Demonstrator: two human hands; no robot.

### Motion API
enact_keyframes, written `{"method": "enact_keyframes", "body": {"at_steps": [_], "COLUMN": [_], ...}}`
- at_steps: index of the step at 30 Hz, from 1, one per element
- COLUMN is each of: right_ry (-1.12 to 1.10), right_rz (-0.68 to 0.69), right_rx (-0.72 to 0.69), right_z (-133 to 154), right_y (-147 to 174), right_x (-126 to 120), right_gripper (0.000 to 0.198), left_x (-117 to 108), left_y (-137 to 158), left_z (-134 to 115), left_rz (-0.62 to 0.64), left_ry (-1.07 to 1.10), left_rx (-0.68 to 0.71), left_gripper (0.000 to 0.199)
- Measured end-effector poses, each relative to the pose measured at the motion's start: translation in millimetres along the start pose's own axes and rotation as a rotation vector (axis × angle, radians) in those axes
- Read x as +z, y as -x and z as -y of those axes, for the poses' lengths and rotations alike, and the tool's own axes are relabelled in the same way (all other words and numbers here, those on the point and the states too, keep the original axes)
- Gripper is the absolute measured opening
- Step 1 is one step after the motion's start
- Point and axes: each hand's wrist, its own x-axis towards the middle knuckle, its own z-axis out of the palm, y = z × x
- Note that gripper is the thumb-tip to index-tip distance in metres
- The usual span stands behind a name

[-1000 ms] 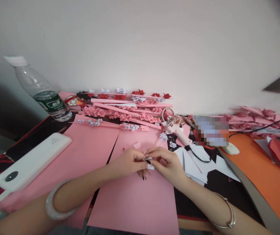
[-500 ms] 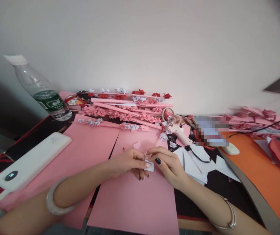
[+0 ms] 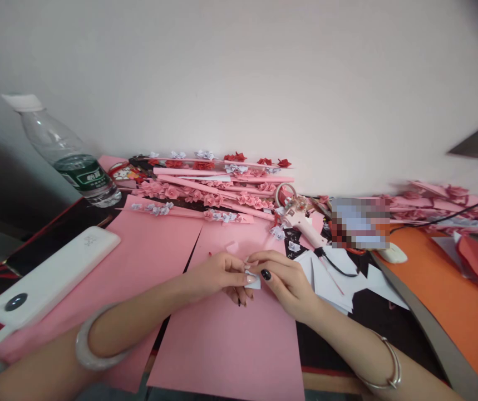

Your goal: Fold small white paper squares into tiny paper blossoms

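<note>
A small piece of white folded paper (image 3: 254, 282) is pinched between the thumb and fingers of my left hand (image 3: 226, 277), above a pink paper sheet (image 3: 230, 345). My right hand (image 3: 286, 281) is closed in from the right. Its fingertips meet the upper edge of the piece beside the left fingertips, and its thumb lies close to the right edge. The underside of the piece is hidden by my fingers. Just behind my hands lies a small pink paper scrap (image 3: 232, 246).
Paper-flower stems (image 3: 205, 195) are heaped along the wall. A pink glue gun (image 3: 305, 224) with its cable lies right of them, near white paper sheets (image 3: 334, 278) and a mouse (image 3: 393, 254). A power bank (image 3: 55, 273) and a water bottle (image 3: 80, 161) stand at left.
Both hands keep nearly the same hold on the white paper, with only tiny finger movement. The view has shifted slightly, and the power bank's lit display has gone dark.
</note>
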Motion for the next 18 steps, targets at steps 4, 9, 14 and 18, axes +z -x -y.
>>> {"method": "enact_keyframes", "body": {"at_steps": [4,9,14,18], "right_ry": [0.044,0.090,0.068,0.096], "right_rz": [-0.049,0.158,0.222,0.192], "right_rx": [0.173,0.186,0.123,0.120], "right_z": [-1.2,-1.1,3.0,3.2], "right_y": [-0.2,-1.5,-3.2,-2.1], "right_x": [3.9,7.3,7.9,8.6], "right_gripper": [0.013,0.020,0.026,0.027], "left_x": [3.5,9.2,11.0,11.4], "left_y": [-0.7,1.4,4.0,3.8], "left_z": [1.6,8.4,10.5,8.2], "left_rz": [-0.042,-0.052,-0.036,-0.023], "left_ry": [-0.097,-0.282,-0.379,-0.351], "left_rx": [0.050,0.072,0.069,0.075], "left_gripper": [0.023,0.014,0.014,0.016]}}
